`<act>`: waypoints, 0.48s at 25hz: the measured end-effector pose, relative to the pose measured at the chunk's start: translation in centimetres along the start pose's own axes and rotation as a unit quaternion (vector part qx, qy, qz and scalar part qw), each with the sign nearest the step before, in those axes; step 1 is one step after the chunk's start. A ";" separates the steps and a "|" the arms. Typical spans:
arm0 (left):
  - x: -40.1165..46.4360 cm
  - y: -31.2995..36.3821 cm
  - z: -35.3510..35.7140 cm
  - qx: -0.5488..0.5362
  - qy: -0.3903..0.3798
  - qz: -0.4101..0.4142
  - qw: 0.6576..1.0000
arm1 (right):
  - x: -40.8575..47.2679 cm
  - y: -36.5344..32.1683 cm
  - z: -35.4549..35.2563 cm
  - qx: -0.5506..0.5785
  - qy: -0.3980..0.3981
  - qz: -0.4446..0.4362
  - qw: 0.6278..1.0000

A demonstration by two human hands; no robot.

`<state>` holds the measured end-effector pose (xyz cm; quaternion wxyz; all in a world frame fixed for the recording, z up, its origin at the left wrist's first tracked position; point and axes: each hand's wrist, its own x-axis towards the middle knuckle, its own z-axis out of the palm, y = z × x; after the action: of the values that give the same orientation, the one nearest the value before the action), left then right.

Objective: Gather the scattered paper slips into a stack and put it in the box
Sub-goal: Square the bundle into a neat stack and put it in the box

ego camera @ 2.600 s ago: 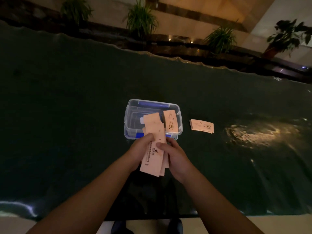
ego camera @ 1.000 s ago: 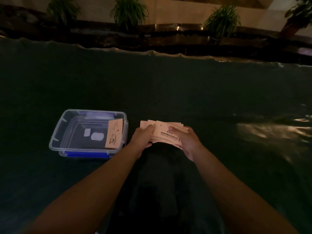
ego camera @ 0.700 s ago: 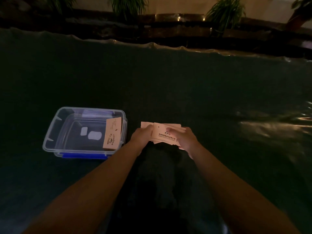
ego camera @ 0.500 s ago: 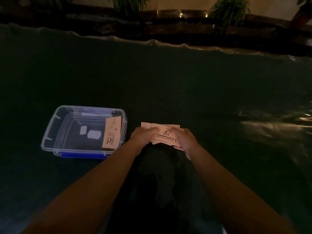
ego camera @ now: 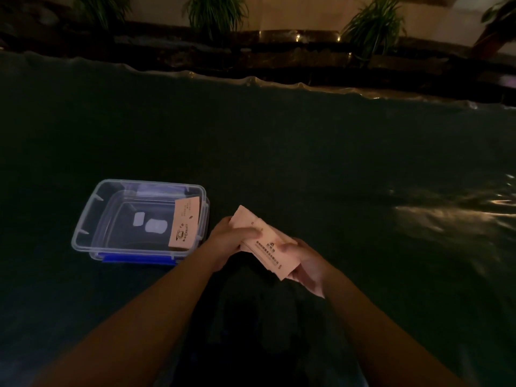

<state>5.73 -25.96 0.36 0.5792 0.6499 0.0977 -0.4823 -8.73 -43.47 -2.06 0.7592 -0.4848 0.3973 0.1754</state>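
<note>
Both hands hold a stack of pale pink paper slips [ego camera: 265, 245] just above the dark table, to the right of the box. My left hand [ego camera: 229, 241] pinches the stack's upper left end, thumb on top. My right hand [ego camera: 305, 263] supports its lower right end from beneath. The stack is tilted, running from upper left to lower right. The clear plastic box [ego camera: 92, 216] with blue clips stands open at the left. One pink slip [ego camera: 184, 226] with a cup logo leans against the box's right inner wall.
A dark green cloth [ego camera: 307, 152] covers the wide table. Its far edge [ego camera: 251, 79] is wrinkled, with a dark ledge and potted plants [ego camera: 215, 12] behind. A light glare [ego camera: 446, 216] lies on the cloth at the right.
The stack was held level and squared between both hands; now it is turned diagonally, my right hand lower and nearer to me. The loose pile on the table right of the box is gone.
</note>
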 end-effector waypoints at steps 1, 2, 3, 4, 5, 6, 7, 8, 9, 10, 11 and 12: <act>-0.6 -0.3 0.0 0.001 -0.008 0.015 1.000 | -0.4 0.7 0.0 0.004 -0.020 -0.001 1.000; -1.3 -0.7 0.0 0.004 -0.014 0.029 0.999 | -0.9 1.2 -0.1 0.002 -0.039 -0.003 0.999; -1.9 -1.0 0.0 0.007 -0.019 0.041 0.999 | -1.4 1.4 -0.1 -0.006 -0.052 -0.004 0.999; -2.6 -1.2 0.1 0.002 -0.023 0.051 0.998 | -2.0 1.5 -0.1 -0.020 -0.056 -0.006 0.998; -3.3 -1.6 0.2 -0.009 -0.024 0.060 0.998 | -2.7 1.5 0.0 -0.042 -0.057 -0.009 0.997; -3.8 -2.0 0.4 -0.025 -0.021 0.064 0.997 | -3.2 1.6 0.2 -0.067 -0.060 -0.010 0.996; -4.4 -2.4 0.6 -0.040 -0.016 0.062 0.997 | -3.7 1.7 0.6 -0.090 -0.069 -0.010 0.993; -5.0 -2.9 0.8 -0.046 -0.013 0.051 0.998 | -4.3 1.9 1.2 -0.107 -0.082 -0.010 0.991; -5.5 -3.3 1.0 -0.040 -0.022 0.033 0.998 | -4.7 2.3 1.9 -0.115 -0.095 -0.011 0.989; -6.1 -3.7 1.0 -0.022 -0.046 0.011 0.999 | -5.0 2.7 2.5 -0.117 -0.104 -0.013 0.988; -6.5 -4.0 0.8 -0.001 -0.079 -0.007 0.997 | -5.3 3.2 3.1 -0.113 -0.107 -0.015 0.988; -6.9 -4.4 0.4 0.019 -0.108 -0.013 0.994 | -5.5 3.7 3.6 -0.107 -0.106 -0.019 0.988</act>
<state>-1.01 -21.98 2.63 0.5675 0.6034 0.0341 -0.5592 -12.98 -37.92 0.79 0.7440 -0.5497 0.2839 0.2526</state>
